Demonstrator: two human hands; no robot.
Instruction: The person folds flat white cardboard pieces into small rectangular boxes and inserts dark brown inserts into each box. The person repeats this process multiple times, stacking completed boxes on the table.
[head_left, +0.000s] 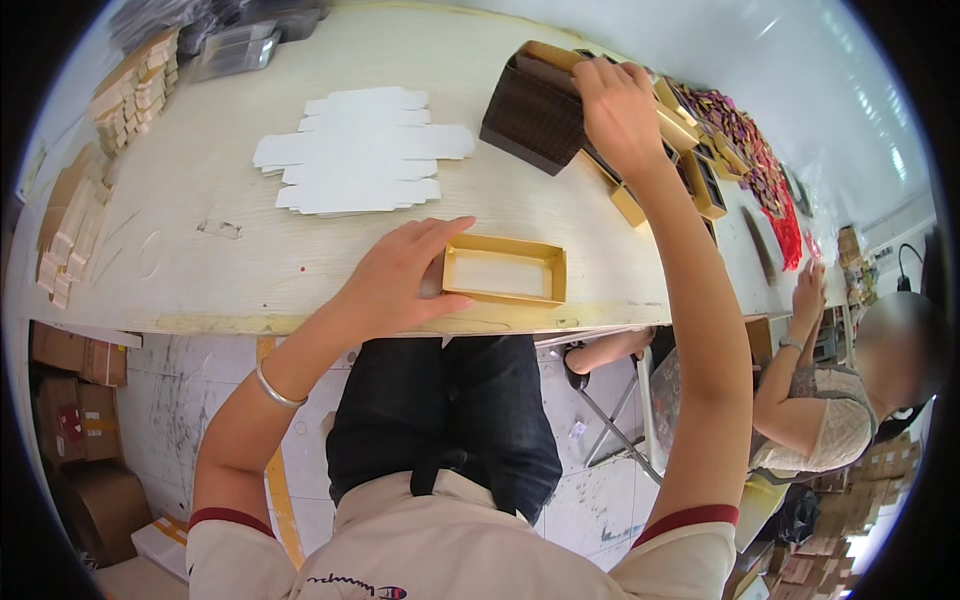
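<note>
A small open gold-yellow box (505, 298) with a pale inside bottom lies at the table's front edge. My left hand (395, 275) is closed round its left end, thumb on the near side and forefinger on the far side. Farther off and to the right, my right hand (622, 110) reaches to a dark brown, finely ridged box-like stack (535, 112) with a gold-coloured edge. Its fingers are bent over the stack's upper right corner; what the fingertips pinch is partly hidden. Flat white die-cut card blanks (360, 150) lie in a pile left of the stack.
Several gold boxes with dark insides (700, 180) crowd the right, beside a heap of small red and purple pieces (745, 140). Folded card stacks (75, 220) line the left edge; clear plastic packs (238, 50) lie behind. A co-worker (815, 410) sits at right.
</note>
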